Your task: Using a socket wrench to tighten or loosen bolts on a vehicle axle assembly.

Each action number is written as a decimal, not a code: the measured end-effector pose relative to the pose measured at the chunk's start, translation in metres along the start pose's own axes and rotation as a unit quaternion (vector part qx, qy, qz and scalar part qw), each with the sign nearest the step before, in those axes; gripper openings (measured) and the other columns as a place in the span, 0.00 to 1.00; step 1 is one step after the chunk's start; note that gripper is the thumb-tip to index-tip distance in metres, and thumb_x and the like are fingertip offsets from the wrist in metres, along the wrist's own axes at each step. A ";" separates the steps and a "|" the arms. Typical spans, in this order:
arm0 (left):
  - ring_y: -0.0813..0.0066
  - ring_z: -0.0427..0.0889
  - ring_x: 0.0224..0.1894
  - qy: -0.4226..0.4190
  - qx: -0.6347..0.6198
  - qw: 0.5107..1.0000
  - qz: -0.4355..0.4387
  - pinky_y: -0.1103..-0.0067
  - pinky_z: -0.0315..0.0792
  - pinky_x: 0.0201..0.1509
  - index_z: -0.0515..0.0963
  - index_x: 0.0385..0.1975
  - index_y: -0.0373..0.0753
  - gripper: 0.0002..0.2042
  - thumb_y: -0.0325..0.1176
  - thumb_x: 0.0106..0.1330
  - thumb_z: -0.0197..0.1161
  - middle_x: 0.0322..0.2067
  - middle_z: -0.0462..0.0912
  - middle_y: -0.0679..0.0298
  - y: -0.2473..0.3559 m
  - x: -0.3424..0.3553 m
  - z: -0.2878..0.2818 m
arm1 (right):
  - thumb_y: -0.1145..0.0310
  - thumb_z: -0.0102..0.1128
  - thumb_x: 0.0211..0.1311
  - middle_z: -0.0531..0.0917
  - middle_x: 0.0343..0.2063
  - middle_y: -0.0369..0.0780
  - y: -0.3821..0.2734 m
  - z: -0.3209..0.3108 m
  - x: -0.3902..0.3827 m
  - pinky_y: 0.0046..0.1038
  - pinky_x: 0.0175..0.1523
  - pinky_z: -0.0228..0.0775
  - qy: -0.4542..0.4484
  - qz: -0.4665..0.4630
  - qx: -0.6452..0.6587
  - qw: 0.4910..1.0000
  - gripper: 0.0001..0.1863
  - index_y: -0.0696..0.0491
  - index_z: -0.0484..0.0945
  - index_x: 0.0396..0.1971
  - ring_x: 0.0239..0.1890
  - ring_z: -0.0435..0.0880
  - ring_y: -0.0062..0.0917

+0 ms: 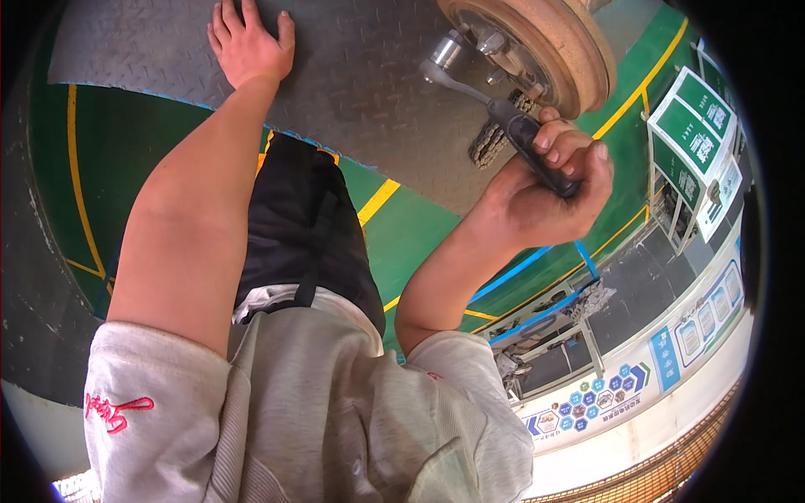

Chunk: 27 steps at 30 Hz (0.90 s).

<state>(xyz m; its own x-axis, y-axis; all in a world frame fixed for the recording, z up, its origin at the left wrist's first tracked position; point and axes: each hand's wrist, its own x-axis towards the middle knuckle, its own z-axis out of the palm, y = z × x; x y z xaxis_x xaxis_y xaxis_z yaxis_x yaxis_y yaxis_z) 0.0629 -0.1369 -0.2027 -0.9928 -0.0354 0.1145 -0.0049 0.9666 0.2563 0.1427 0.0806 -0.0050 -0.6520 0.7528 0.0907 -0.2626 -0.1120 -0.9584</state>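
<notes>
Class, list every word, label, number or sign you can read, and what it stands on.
Left sleeve: red stitched script, too stylised to read surely.
Green-and-white board: white print, too small.
Blue label: white characters, too blurred.
Hexagon chart: captions too small.
Ratchet wrench: no lettering discernible.

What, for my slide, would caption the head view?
Right hand grips socket wrench beside wheel; left hand over metal plate.

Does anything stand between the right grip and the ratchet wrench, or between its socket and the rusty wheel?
Nothing visible does: the right grip is wrapped around the ratchet wrench, and no separate object shows between its socket and the rusty wheel. Whether the socket is seated cannot be told.
</notes>
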 end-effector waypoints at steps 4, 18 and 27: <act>0.50 0.54 0.66 -0.022 0.024 0.999 -0.017 0.61 0.47 0.70 0.59 0.63 0.36 0.32 0.45 0.60 0.54 0.63 0.59 0.47 0.006 0.001 -0.005 | 0.67 0.47 0.61 0.65 0.12 0.39 -0.005 0.004 0.006 0.36 0.39 0.66 0.013 0.017 0.009 1.000 0.15 0.52 0.61 0.14 0.18 0.66 0.26; 0.50 0.54 0.67 -0.017 0.026 0.999 -0.018 0.62 0.47 0.71 0.60 0.63 0.35 0.32 0.45 0.59 0.55 0.63 0.59 0.47 0.006 0.001 -0.005 | 0.64 0.49 0.61 0.64 0.11 0.37 -0.007 0.024 0.031 0.35 0.37 0.65 0.046 0.026 0.009 0.999 0.17 0.50 0.62 0.14 0.16 0.65 0.26; 0.50 0.54 0.67 -0.030 0.022 0.999 -0.027 0.62 0.46 0.71 0.59 0.64 0.37 0.33 0.46 0.59 0.55 0.64 0.58 0.48 0.007 0.002 -0.004 | 0.63 0.45 0.60 0.65 0.11 0.37 -0.050 -0.003 0.017 0.41 0.45 0.67 -0.054 0.071 0.037 0.995 0.16 0.48 0.64 0.12 0.18 0.68 0.27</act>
<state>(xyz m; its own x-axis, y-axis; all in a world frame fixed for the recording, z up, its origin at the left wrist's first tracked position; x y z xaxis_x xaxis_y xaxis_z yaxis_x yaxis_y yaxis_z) 0.0617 -0.1312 -0.1967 -0.9963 -0.0737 0.0445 -0.0623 0.9740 0.2178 0.1471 0.1010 0.0434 -0.7583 0.6518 -0.0119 -0.2112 -0.2629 -0.9414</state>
